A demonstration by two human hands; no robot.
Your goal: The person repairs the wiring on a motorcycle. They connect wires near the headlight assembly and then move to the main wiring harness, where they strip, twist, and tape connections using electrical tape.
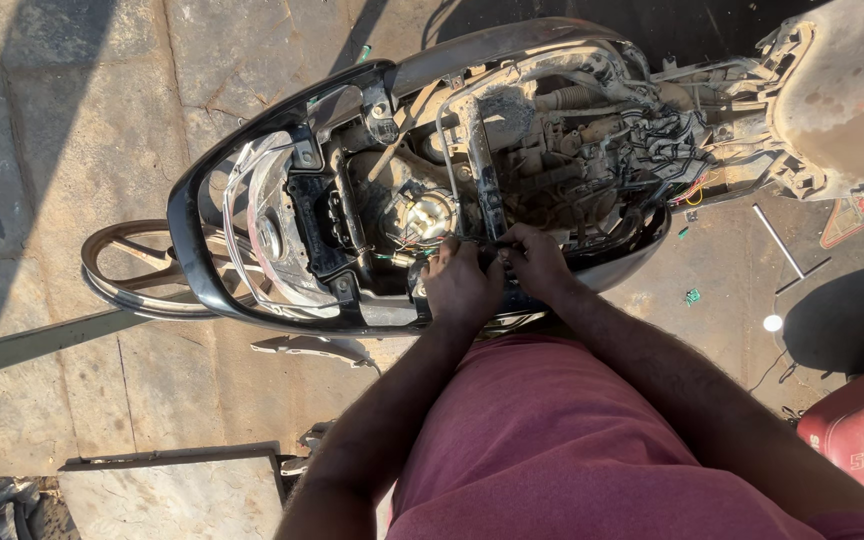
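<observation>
1. We stand over a stripped scooter [422,180] with its seat and covers off, so the frame tubes, wiring and dusty inner parts lie bare. Both our hands are at the near edge of the open body, close against our red shirt [572,440].

2. Our left hand [460,283] sits curled, knuckles up, on the near frame rail beside the round metal cap [430,213] in the middle of the bay. Its fingers are bent tight around something small. We cannot tell what, as the hand hides it.

3. Our right hand [535,262] touches the left, fingertips pinched narrowly at the thin wires [407,258] that run along that rail. Whether it holds a connector or a fastener does not show.

4. We judge the step in hand to be fine work on the wiring or a small fitting at this rail, with both hands meeting at one spot.

5. The next move, in our judgement, calls for small, steady finger work rather than force, keeping the loose wires out of the way.

6. A long thin rod [778,241] lies on the paving to the right, well apart from both hands.
</observation>
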